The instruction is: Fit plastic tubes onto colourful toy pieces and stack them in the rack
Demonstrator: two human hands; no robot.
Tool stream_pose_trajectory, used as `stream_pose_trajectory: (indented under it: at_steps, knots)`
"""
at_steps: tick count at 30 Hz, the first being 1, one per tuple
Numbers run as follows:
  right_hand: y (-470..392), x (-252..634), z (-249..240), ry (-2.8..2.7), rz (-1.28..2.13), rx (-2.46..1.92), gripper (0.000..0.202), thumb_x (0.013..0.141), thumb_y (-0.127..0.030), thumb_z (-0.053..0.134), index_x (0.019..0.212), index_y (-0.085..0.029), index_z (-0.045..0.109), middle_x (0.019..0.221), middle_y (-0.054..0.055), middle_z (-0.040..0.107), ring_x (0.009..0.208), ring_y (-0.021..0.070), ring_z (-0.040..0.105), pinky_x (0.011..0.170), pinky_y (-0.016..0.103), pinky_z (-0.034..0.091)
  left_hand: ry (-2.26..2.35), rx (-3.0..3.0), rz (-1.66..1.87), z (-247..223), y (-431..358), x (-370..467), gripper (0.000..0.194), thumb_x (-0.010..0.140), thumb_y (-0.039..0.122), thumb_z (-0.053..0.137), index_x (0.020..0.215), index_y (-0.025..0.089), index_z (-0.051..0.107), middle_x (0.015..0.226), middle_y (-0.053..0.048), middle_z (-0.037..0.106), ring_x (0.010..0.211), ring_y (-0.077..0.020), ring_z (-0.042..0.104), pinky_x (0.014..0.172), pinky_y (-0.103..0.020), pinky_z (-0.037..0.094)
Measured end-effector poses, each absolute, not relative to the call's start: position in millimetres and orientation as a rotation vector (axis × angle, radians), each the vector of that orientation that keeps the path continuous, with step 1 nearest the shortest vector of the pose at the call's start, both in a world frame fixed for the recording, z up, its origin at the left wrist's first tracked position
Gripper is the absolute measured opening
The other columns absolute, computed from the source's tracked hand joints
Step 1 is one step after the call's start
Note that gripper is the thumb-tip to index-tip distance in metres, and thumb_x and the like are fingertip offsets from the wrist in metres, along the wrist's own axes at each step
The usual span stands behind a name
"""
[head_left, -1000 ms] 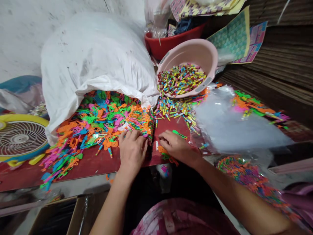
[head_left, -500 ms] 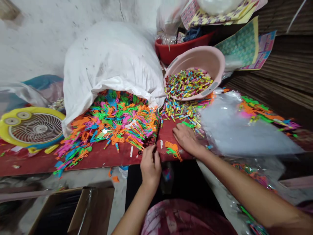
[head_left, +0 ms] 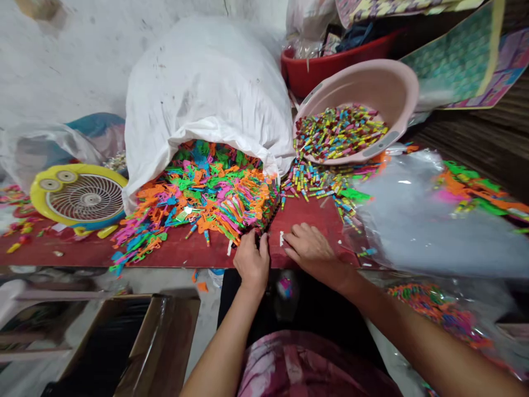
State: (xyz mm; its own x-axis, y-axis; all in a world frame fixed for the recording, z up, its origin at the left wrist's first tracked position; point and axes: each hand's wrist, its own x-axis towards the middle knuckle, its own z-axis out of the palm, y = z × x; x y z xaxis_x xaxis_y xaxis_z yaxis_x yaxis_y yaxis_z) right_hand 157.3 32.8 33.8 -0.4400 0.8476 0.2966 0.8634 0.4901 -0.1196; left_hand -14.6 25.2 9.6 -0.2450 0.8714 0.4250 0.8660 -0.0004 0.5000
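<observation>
My left hand (head_left: 251,262) is at the near edge of the red tabletop, thumb and fingers curled together by the dark mesh edge of the pile. Whatever sits between its fingertips is too small or hidden to make out. Against it lies a heap of bright plastic toy pistols (head_left: 210,190) in orange, green, pink and blue, spilling from a white sack (head_left: 206,77). My right hand (head_left: 309,248) rests palm down on the red surface, fingers loosely bent and a little apart, beside a small white scrap (head_left: 281,238). The area under its palm is hidden.
A tilted pink basin (head_left: 397,82) holds many small striped tubes (head_left: 339,132), some spilled in front. Clear plastic bags (head_left: 425,220) lie to the right. A yellow fan (head_left: 88,196) stands left; an open cardboard box (head_left: 136,336) sits below. Behind is a red basin (head_left: 306,69).
My right hand has come nearer and closer to my left. The orange and green pistols between the hands are out of sight. The camera view has shifted slightly.
</observation>
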Motion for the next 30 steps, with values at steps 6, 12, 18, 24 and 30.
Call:
stream_pose_trajectory:
  at_steps: [6, 12, 18, 24, 30]
  knots:
    - [72, 196, 47, -2.362, -0.204, -1.788, 0.021, 0.095, -0.021, 0.047, 0.096, -0.015, 0.067, 0.1, 0.014, 0.062, 0.097, 0.0279, 0.05, 0.079, 0.037, 0.03, 2.277, 1.878, 1.154, 6, 30, -13, 0.026, 0.093, 0.037, 0.057, 0.106, 0.018, 0.069, 0.095, -0.007, 0.073, 0.083, -0.0183, 0.067, 0.071, -0.027, 0.046]
    - [66, 154, 45, -2.258, 0.076, -1.454, 0.018, 0.095, -0.027, 0.051, 0.098, -0.02, 0.067, 0.097, 0.008, 0.064, 0.094, 0.0233, 0.053, 0.081, 0.034, 0.035, 2.26, 1.936, 1.183, 0, 32, -15, 0.027, 0.094, 0.037, 0.055, 0.102, 0.016, 0.069, 0.092, -0.008, 0.073, 0.08, -0.0183, 0.067, 0.069, -0.027, 0.044]
    - [54, 92, 17, -1.976, 0.342, -1.466, 0.014, 0.093, -0.026, 0.056, 0.084, -0.02, 0.064, 0.085, 0.004, 0.061, 0.079, 0.0174, 0.056, 0.069, 0.028, 0.036, 2.187, 1.947, 1.259, -4, 32, -18, 0.026, 0.094, 0.033, 0.054, 0.105, 0.016, 0.069, 0.094, -0.008, 0.073, 0.082, -0.0184, 0.067, 0.074, -0.027, 0.048]
    - [58, 89, 8, -1.896, 0.299, -1.44, 0.015, 0.093, -0.028, 0.056, 0.084, -0.02, 0.063, 0.082, 0.004, 0.061, 0.076, 0.0175, 0.056, 0.068, 0.028, 0.036, 2.134, 1.956, 1.355, -7, 32, -17, 0.029, 0.096, 0.031, 0.049, 0.107, 0.014, 0.069, 0.096, -0.01, 0.073, 0.087, -0.0198, 0.068, 0.08, -0.029, 0.05]
    - [61, 87, 6, -1.831, 0.319, -1.434, 0.018, 0.095, -0.027, 0.051, 0.084, -0.02, 0.063, 0.08, 0.004, 0.061, 0.075, 0.0183, 0.057, 0.068, 0.029, 0.037, 2.154, 1.925, 1.155, -2, 30, -8, 0.038, 0.093, 0.024, 0.05, 0.126, 0.01, 0.062, 0.108, -0.015, 0.071, 0.1, -0.0256, 0.067, 0.088, -0.037, 0.052]
